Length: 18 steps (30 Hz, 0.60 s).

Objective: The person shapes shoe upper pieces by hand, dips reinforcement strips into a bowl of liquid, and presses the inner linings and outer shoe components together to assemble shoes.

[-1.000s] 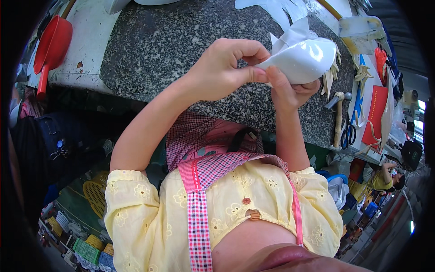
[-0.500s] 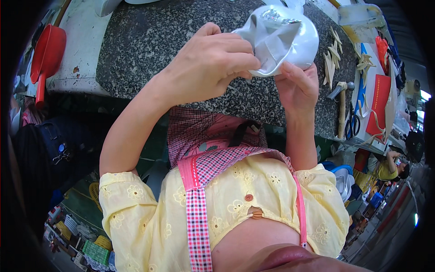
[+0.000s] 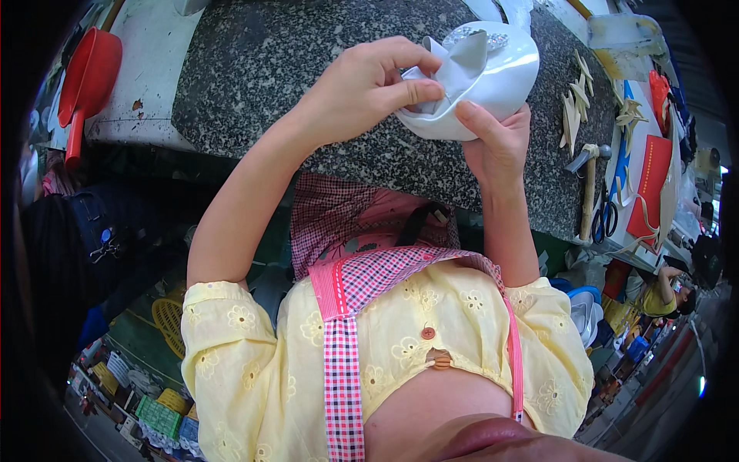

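Above the speckled dark stone worktop (image 3: pixel 246 77) I hold up a glossy white piece that looks like a shoe upper (image 3: pixel 514 71), with a sparkly patch near its far side and a pale lining folded out of its opening. My left hand (image 3: pixel 368 91) is closed, its thumb and fingers pinching the edge of the lining on the left. From below and the right, my right hand (image 3: pixel 499 138) grips the same piece, thumb pressed on its near rim and the other fingers mostly hidden beneath it.
Pointed cream pieces (image 3: pixel 572 112) lie right of my hands. Near the worktop's right edge are a hammer (image 3: pixel 588 177) and dark-handled scissors (image 3: pixel 605 222), with a red panel (image 3: pixel 650 185) beyond. A cloudy plastic container (image 3: pixel 627 37) stands far right; a red dustpan (image 3: pixel 92 73) rests at far left.
The white upper has tilted, so more of its smooth outside shows and its opening faces left. My left hand has shifted its pinch further along the lining edge; my right thumb has moved slightly left.
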Available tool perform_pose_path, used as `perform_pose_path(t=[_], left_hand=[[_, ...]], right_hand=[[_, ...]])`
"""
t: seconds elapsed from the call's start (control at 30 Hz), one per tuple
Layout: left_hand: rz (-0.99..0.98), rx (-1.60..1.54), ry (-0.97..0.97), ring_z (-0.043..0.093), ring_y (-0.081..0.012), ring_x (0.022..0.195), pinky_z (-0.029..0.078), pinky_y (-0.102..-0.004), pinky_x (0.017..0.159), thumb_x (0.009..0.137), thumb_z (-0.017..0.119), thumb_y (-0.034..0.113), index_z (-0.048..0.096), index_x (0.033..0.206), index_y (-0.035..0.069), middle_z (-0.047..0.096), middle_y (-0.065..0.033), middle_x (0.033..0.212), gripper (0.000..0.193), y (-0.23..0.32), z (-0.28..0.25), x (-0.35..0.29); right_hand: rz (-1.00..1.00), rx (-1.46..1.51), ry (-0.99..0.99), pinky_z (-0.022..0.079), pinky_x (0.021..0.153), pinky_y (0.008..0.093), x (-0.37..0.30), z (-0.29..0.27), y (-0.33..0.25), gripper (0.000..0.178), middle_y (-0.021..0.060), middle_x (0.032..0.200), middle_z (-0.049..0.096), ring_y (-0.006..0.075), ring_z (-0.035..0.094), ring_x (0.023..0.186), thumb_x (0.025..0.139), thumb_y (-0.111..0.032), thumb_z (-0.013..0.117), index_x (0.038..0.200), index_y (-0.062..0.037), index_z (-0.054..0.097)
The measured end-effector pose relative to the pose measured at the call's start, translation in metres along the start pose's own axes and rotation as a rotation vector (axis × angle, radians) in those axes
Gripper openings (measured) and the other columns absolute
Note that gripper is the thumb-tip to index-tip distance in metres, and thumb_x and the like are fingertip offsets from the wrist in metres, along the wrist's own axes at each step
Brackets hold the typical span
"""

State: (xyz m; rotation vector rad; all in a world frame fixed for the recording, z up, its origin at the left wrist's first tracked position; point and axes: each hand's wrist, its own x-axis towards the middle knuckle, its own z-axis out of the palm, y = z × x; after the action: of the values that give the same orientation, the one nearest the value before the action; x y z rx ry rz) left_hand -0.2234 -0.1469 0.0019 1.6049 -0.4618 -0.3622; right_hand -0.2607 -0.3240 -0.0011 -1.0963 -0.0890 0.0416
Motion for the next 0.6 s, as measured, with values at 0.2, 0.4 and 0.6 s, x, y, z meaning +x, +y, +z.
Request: perform_pose_path(t=[0.2, 0.4, 0.6], left_hand=[[-0.054, 0.035, 0.067, 0.056, -0.0053, 0.061, 0.046, -0.0179, 0.057, 0.079, 0.066, 0.011, 0.058, 0.087, 0.001, 0.06, 0.0014, 0.071, 0.015, -0.004, 0.003, 0.0], [0.348, 0.257, 0.552, 0.059, -0.0088, 0.069, 0.047, -0.0207, 0.058, 0.07, 0.074, 0.008, 0.06, 0.089, 0.003, 0.062, -0.0038, 0.076, 0.024, 0.004, 0.024, -0.013], [0.508, 0.476, 0.421, 0.061, -0.016, 0.067, 0.048, -0.0241, 0.059, 0.062, 0.078, 0.011, 0.065, 0.088, 0.001, 0.064, -0.0097, 0.08, 0.032, -0.008, 0.035, -0.021]], right_hand=[[0.079, 0.132, 0.009, 0.049, 0.082, 0.0339, -0.004, -0.005, 0.001, 0.04, 0.0135, 0.099, 0.061, 0.0205, 0.062, 0.09, 0.071, -0.001, 0.068, 0.107, 0.0058, 0.053], [0.031, 0.124, 0.068, 0.049, 0.085, 0.0373, -0.004, -0.003, -0.005, 0.046, 0.0131, 0.101, 0.06, 0.0219, 0.061, 0.093, 0.071, 0.001, 0.067, 0.113, 0.005, 0.049], [-0.044, 0.168, 0.136, 0.05, 0.081, 0.0361, -0.004, 0.007, 0.001, 0.04, 0.012, 0.097, 0.06, 0.0212, 0.062, 0.087, 0.072, 0.001, 0.067, 0.109, 0.0051, 0.05]])
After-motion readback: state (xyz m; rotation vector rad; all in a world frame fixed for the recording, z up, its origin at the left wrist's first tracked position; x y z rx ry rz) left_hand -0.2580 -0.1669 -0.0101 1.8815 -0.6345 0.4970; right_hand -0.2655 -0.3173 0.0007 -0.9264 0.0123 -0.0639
